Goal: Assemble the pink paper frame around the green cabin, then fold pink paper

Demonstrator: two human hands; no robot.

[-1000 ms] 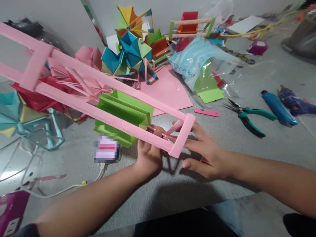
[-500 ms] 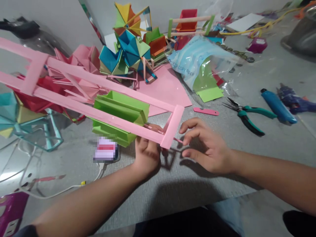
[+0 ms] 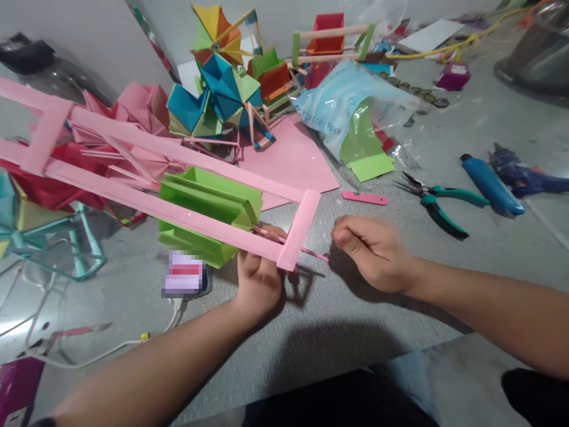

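Note:
A long pink paper frame [image 3: 169,178], built like a ladder, stretches from the far left down to the centre. My left hand [image 3: 260,276] grips its near end from below, together with a thin pink stick [image 3: 306,252] that pokes out past the end bar. My right hand [image 3: 373,252] hovers just right of the stick's tip, fingers curled closed, holding nothing that I can see. A green folded paper box [image 3: 208,210] lies under the frame.
Colourful folded paper wheels [image 3: 222,95] and pink paper sheets [image 3: 293,160] crowd the back. A plastic bag of paper [image 3: 351,112], teal-handled pliers [image 3: 433,198], a blue glue gun [image 3: 489,184], a small pink strip [image 3: 364,197] and a white cable [image 3: 111,350] lie on the grey floor.
My right hand has let go of the frame's end, pulled back to the right and curled shut. The frame has shifted slightly left in my left hand.

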